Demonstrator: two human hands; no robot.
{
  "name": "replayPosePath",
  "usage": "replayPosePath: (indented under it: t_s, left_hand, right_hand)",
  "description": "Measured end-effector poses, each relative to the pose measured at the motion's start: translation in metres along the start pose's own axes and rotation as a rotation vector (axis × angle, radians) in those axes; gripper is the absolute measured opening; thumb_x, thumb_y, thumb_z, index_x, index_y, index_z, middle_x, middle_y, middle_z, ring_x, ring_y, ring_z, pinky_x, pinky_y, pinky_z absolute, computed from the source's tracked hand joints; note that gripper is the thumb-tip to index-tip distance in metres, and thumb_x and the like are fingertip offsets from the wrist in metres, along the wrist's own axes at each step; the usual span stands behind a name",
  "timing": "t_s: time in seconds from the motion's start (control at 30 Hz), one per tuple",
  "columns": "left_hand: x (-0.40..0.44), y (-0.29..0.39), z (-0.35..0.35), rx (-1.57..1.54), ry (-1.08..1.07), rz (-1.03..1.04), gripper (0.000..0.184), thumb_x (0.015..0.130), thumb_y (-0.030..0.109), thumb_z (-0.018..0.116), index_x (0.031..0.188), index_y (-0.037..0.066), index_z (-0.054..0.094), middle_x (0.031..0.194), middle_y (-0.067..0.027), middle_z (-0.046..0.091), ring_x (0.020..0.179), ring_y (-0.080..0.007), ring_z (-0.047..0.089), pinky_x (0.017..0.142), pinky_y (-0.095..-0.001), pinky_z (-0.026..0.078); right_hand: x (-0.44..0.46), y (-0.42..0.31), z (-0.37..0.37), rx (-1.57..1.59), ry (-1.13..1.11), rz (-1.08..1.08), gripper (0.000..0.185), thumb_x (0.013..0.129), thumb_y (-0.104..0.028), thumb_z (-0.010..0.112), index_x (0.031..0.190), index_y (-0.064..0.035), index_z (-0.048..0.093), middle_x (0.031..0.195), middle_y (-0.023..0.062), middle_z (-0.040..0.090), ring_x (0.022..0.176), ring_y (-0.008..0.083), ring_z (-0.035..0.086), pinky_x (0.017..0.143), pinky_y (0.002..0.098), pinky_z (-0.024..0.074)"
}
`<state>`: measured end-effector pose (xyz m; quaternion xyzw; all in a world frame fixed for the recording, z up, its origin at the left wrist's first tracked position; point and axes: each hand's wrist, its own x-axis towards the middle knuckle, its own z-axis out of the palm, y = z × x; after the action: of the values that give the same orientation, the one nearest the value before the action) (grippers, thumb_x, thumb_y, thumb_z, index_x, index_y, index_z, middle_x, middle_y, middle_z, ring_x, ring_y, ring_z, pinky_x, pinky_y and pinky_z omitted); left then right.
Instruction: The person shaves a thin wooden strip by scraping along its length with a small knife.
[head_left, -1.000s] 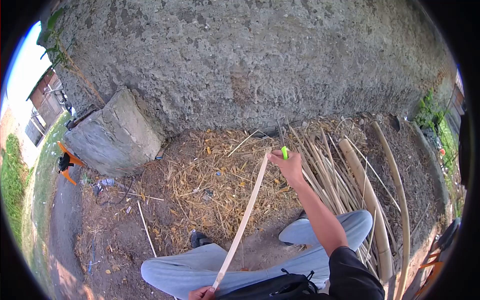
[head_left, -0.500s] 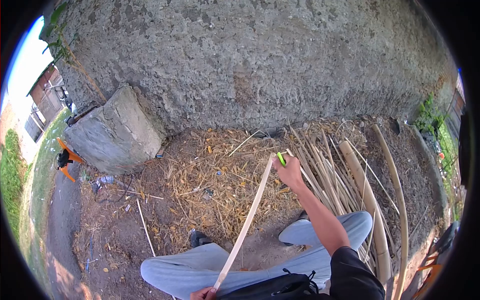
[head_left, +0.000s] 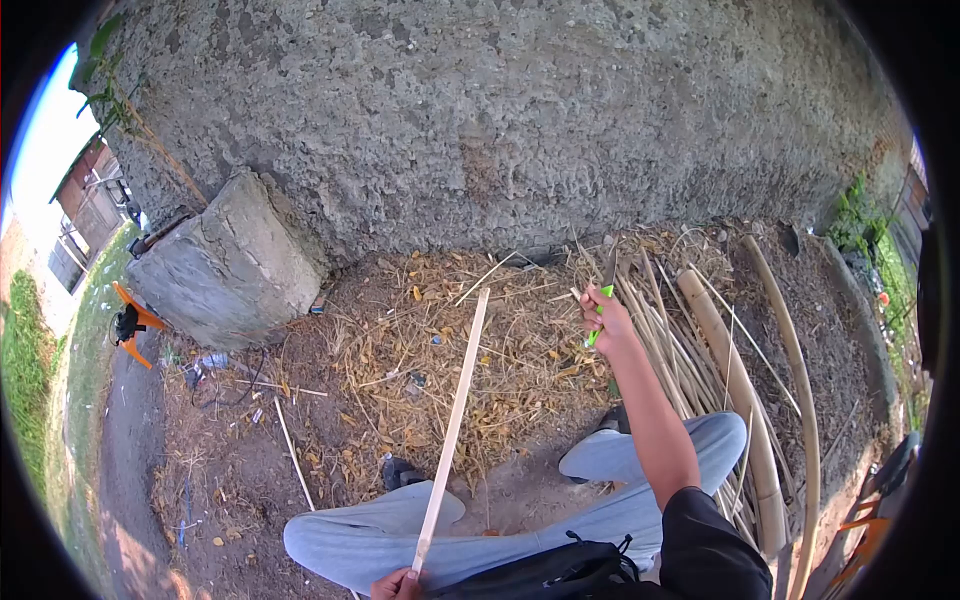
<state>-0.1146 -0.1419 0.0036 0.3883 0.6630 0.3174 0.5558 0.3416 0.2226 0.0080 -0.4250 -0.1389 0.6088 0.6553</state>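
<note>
My left hand (head_left: 397, 584) is closed around the near end of a long flat bamboo strip (head_left: 455, 425), low in the view by my lap. From there the strip slants up and away, and its far end stands free over the littered ground. In my right hand (head_left: 609, 325) is a knife (head_left: 606, 292) with a bright green handle, its blade pointing up and away from me. The knife is to the right of the strip's far end, apart from it. My fingers wrap the handle and cover part of it.
Split bamboo sticks (head_left: 660, 335) lie piled at right, beside a thick bamboo pole (head_left: 730, 370) and a thinner curved pole (head_left: 790, 350). A concrete block (head_left: 235, 265) leans at left against the rough wall (head_left: 560, 120). An orange-and-black object (head_left: 130, 322) is farther left. Shavings and leaves (head_left: 420, 350) cover the ground.
My right hand with the knife has moved right, off the strip's far end, and the blade now shows. The strip's far end has swung left; my left hand has shifted slightly left.
</note>
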Motion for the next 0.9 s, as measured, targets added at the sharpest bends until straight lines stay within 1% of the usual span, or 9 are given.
replayPosePath:
  t_s: [0.1,0.17,0.27,0.37,0.47,0.53,0.6,0.7,0.9]
  left_hand:
    - [0.000,0.025,0.006,0.108,0.073,0.111,0.033,0.104,0.030,0.051,0.082,0.006,0.059,0.064,0.0070,0.044,0.059,-0.0055,0.039,0.053,-0.0252,0.033]
    - [0.002,0.034,0.012,0.166,0.098,0.074,0.031,0.104,0.027,0.051,0.082,0.006,0.059,0.064,0.0063,0.043,0.059,-0.0052,0.039,0.054,-0.0249,0.033]
    - [0.014,0.033,0.026,0.014,0.109,0.084,0.031,0.104,0.028,0.054,0.084,0.006,0.063,0.062,0.0061,0.043,0.058,-0.0047,0.038,0.052,-0.0249,0.033]
    - [0.037,0.031,0.039,0.040,0.080,0.209,0.028,0.106,0.020,0.048,0.103,-0.002,0.066,0.062,0.0033,0.047,0.051,-0.0033,0.041,0.046,-0.0222,0.032]
    - [0.060,0.044,0.054,0.036,0.006,0.221,0.032,0.106,0.022,0.050,0.119,-0.004,0.066,0.066,0.0010,0.050,0.055,-0.0046,0.044,0.049,-0.0220,0.035]
    - [0.069,0.050,0.067,-0.016,0.009,0.233,0.030,0.105,0.019,0.051,0.122,0.000,0.067,0.065,0.0030,0.050,0.056,-0.0036,0.044,0.050,-0.0217,0.036]
    - [0.073,0.057,0.076,-0.070,0.007,0.248,0.029,0.104,0.017,0.052,0.124,0.003,0.068,0.064,0.0050,0.049,0.056,-0.0026,0.044,0.052,-0.0215,0.036]
    - [0.074,0.060,0.081,-0.077,-0.002,0.231,0.030,0.104,0.017,0.053,0.126,0.003,0.067,0.065,0.0057,0.049,0.058,-0.0026,0.044,0.052,-0.0215,0.036]
    - [0.074,0.058,0.083,-0.043,-0.072,0.077,0.029,0.103,0.019,0.055,0.119,-0.001,0.069,0.065,0.0065,0.046,0.058,-0.0027,0.043,0.052,-0.0220,0.035]
  right_hand:
    - [-0.007,0.013,-0.011,-0.188,0.071,-0.048,0.016,0.097,-0.021,0.065,0.089,-0.0064,0.063,0.075,-0.0011,0.061,0.050,0.0027,0.038,0.043,0.0208,0.0295]
    - [-0.011,0.038,-0.024,-0.740,0.069,-0.114,0.020,0.093,-0.021,0.070,0.092,-0.0017,0.067,0.070,-0.0005,0.061,0.055,0.0037,0.047,0.045,0.0234,0.0339]
    - [-0.023,0.073,-0.038,-0.985,0.010,-0.128,0.029,0.094,-0.029,0.069,0.091,-0.0006,0.071,0.065,0.0003,0.059,0.055,0.0070,0.051,0.047,0.0284,0.0373]
    - [-0.066,0.087,-0.023,-1.081,-0.093,-0.279,0.038,0.096,-0.036,0.064,0.085,-0.0013,0.073,0.065,0.0017,0.060,0.055,0.0097,0.052,0.051,0.0335,0.0420]
    - [-0.107,0.097,-0.006,-1.165,-0.136,-0.141,0.039,0.101,-0.033,0.057,0.086,-0.0013,0.073,0.066,0.0060,0.062,0.059,0.0130,0.057,0.054,0.0353,0.0443]
    - [-0.139,0.105,0.006,-1.177,-0.167,-0.144,0.035,0.102,-0.028,0.055,0.091,-0.0001,0.072,0.067,0.0078,0.063,0.060,0.0144,0.059,0.054,0.0361,0.0448]
    - [-0.174,0.106,0.027,-1.096,-0.325,-0.530,0.022,0.100,-0.018,0.058,0.101,0.0007,0.069,0.070,0.0123,0.063,0.056,0.0219,0.061,0.054,0.0381,0.0457]
    - [-0.197,0.119,0.027,-1.146,-0.498,-0.700,0.019,0.096,-0.013,0.063,0.108,0.0012,0.066,0.075,0.0145,0.065,0.056,0.0290,0.062,0.055,0.0394,0.0478]
    - [-0.215,0.146,0.013,-1.180,-0.552,-0.728,0.021,0.089,-0.018,0.074,0.099,-0.0003,0.071,0.082,0.0151,0.071,0.061,0.0295,0.068,0.053,0.0367,0.0527]
